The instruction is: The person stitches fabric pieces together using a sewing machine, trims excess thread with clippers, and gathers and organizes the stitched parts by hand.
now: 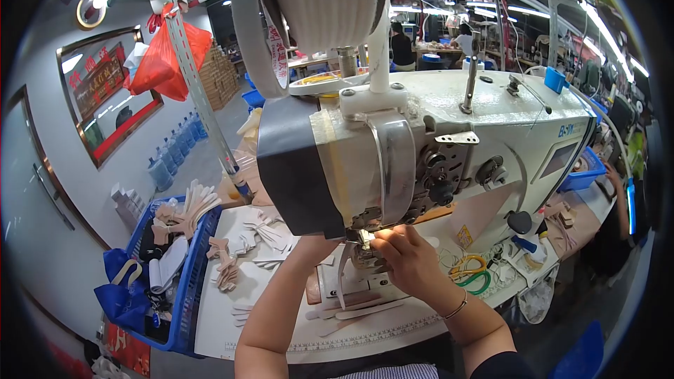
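Observation:
A large white and grey sewing machine point(421, 119) fills the middle, with a roll of white tape point(319, 0) above it. My left hand point(319, 247) reaches under the machine's dark head cover; its fingers are hidden behind the needle area. At the lit presser foot point(364, 238), my right hand point(406, 253) has its fingers bent together on its right side. What these fingers hold, if anything, is too small to make out. A narrow white strip point(342, 277) hangs below the foot, near the metal plate on the table.
A blue basket point(175, 337) with cut pieces and a white roll stands at the left. White and pinkish pieces point(225, 267) lie beside it. Scissors with yellow handles point(469, 265), a green loop and threads lie at the right. A person point(402, 49) sits in the background.

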### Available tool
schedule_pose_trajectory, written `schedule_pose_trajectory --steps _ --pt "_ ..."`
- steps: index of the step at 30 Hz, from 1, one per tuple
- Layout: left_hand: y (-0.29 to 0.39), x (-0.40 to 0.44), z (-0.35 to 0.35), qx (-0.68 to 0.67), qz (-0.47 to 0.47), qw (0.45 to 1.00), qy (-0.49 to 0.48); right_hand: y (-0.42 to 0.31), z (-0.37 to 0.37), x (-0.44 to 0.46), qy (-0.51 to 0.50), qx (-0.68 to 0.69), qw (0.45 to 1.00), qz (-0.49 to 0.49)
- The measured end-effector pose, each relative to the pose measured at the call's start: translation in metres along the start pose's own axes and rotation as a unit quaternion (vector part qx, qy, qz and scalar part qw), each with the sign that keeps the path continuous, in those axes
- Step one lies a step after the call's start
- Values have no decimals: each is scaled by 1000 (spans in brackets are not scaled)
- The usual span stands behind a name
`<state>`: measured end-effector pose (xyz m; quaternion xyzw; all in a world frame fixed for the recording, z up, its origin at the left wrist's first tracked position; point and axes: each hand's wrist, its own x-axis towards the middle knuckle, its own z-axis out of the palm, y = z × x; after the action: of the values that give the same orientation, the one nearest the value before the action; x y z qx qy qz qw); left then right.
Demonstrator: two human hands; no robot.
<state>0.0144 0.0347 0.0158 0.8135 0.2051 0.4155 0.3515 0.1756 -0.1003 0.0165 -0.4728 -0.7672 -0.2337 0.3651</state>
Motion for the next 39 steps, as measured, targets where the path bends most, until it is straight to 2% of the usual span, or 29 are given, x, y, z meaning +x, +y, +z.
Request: schedule_pose_trajectory --steps 1,3,4,6,7,9,10,12,18,22,24,31,37,39 --pt "2 0 0 -14 -10 1000 -6 0 0 0 1 -1 1000 2" --pt "8 -6 2 -89 -114 990 5 0 0 -1 -8 9 1000 6" --pt "11 -9 0 -89 -114 990 4 0 -1 -1 -8 8 1000 7" --pt "15 -18 -5 -30 -261 965 -27 2 -4 -3 -4 49 998 26" --pt "12 -26 -5 -30 -261 964 -28 2 -8 -5 -5 49 998 27" --pt "2 -51 0 -224 -312 923 -30 1 -21 -8 -23 100 993 51" --pt "15 -62 15 -286 -267 918 58 -1 -23 -9 -21 99 993 54" --pt "29 -72 32 -237 -227 938 111 -5 -27 -13 -59 100 992 40" --pt "34 -77 47 -210 -206 942 161 1 -14 -16 -32 26 999 3" --pt "33 -73 48 -196 -203 945 166 2 -11 -11 -25 38 999 6" --pt "28 -69 45 -229 -227 933 162 4 -11 -8 -19 33 999 -2" --pt "26 -70 47 -258 -211 926 176 1 -10 -11 -20 28 999 0" --pt "11 -71 34 -262 -228 931 114 5 -6 -7 2 10 1000 -16" --pt "-6 -74 33 -138 -59 966 209 28 3 -5 31 -9 999 -36"
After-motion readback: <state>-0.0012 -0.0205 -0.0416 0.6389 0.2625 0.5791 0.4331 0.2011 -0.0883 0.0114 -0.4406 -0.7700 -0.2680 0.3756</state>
